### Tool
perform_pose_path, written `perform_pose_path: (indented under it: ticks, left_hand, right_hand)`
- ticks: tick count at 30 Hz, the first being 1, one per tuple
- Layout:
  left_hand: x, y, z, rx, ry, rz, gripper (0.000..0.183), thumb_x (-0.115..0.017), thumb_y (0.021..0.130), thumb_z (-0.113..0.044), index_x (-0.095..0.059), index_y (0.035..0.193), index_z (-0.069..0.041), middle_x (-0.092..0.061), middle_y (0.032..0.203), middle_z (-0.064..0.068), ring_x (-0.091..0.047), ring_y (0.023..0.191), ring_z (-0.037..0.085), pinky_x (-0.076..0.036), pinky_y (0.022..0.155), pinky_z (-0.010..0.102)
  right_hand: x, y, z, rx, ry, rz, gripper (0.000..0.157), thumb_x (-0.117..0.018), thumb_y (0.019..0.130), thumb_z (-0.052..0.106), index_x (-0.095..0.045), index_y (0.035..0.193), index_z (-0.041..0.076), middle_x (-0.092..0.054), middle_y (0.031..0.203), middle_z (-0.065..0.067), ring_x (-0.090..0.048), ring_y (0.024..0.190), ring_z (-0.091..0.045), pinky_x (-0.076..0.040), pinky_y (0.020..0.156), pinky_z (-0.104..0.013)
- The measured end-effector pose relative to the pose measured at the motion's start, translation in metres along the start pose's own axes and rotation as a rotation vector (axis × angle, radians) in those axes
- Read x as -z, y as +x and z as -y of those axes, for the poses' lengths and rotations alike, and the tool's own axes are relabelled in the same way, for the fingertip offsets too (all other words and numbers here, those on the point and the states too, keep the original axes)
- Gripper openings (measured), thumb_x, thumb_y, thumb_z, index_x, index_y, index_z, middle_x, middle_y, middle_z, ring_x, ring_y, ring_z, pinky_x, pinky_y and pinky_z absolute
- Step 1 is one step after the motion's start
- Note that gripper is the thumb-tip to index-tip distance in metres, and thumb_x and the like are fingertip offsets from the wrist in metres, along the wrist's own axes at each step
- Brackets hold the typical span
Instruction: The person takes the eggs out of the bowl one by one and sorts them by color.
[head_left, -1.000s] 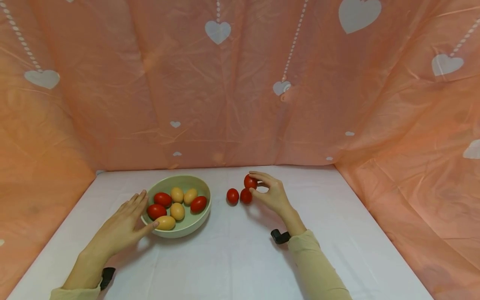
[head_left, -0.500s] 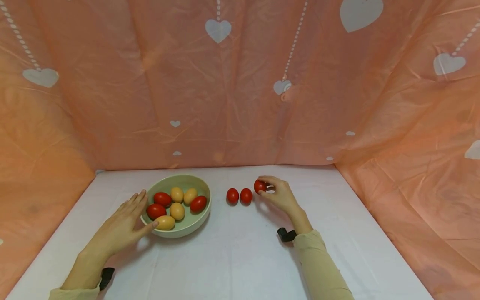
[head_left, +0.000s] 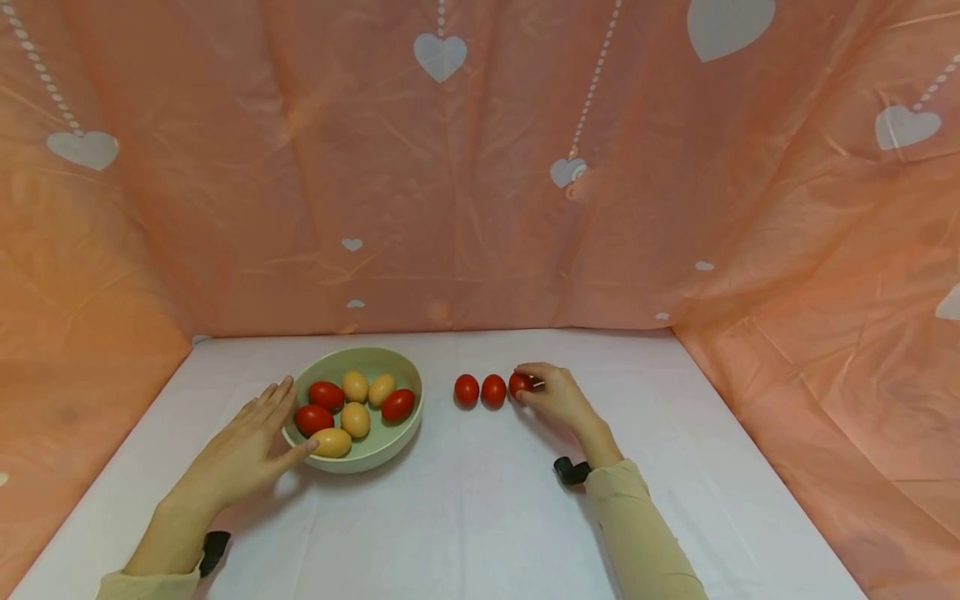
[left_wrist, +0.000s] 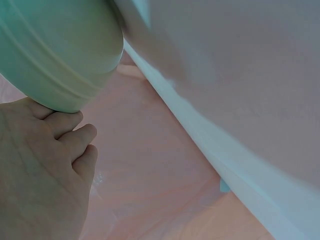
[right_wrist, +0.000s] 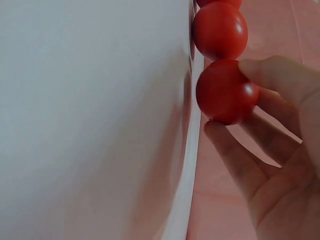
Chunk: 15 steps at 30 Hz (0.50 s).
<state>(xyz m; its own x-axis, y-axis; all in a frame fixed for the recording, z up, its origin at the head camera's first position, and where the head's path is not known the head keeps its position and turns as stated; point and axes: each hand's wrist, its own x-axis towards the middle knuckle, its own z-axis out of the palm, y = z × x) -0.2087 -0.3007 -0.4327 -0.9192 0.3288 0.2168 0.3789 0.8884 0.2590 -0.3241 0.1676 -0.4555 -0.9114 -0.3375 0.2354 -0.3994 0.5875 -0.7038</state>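
A light green bowl (head_left: pixel 358 465) stands at the left of the table, with red eggs (head_left: pixel 326 396) and yellow eggs (head_left: pixel 331 442) inside. My left hand (head_left: pixel 238 450) rests against the bowl's left side, its fingers mostly straight and its thumb at the near rim; the left wrist view has the fingertips touching the outer wall. With thumb and fingers my right hand (head_left: pixel 558 400) pinches a red egg (right_wrist: pixel 227 92) at the right end of a short row. Two more red eggs (head_left: pixel 480 391) stand to its left, looking upright. Whether the pinched egg touches the cloth cannot be told.
White cloth (head_left: pixel 450 517) covers the table. A peach curtain with hearts (head_left: pixel 465 183) hangs behind and at both sides. Each wrist wears a black device, one on the right (head_left: pixel 572 472) and one on the left (head_left: pixel 214 552).
My right hand has moved the pinched egg rightward and down, from above the middle egg to the row's right end. The left hand stays against the bowl.
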Motion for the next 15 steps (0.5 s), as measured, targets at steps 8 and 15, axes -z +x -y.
perform_pose_path:
  ticks: [8,15]
  left_hand:
    - [0.0004,-0.0005,-0.0003,0.002,-0.008,-0.004,0.094,-0.064,0.099,-0.055,-0.031,0.158,0.01,-0.025,0.167,0.029,-0.024,0.153,0.049,-0.016,0.128,0.057]
    - [-0.001,0.0008,0.0011,0.001,-0.002,-0.004,0.094,-0.065,0.099,-0.056,-0.031,0.158,0.01,-0.025,0.167,0.029,-0.024,0.153,0.049,-0.018,0.127,0.059]
  right_hand:
    - [-0.0028,-0.0003,-0.0014,0.004,-0.012,0.029,0.041,-0.076,0.09,0.0,-0.068,0.13,-0.008,-0.068,0.131,-0.024,-0.07,0.11,-0.035,-0.061,0.093,-0.042]
    - [-0.0029,-0.0002,-0.0001,0.017,-0.029,0.023,0.04,-0.077,0.09,0.0,-0.069,0.128,-0.006,-0.068,0.131,-0.023,-0.07,0.109,-0.034,-0.061,0.093,-0.041]
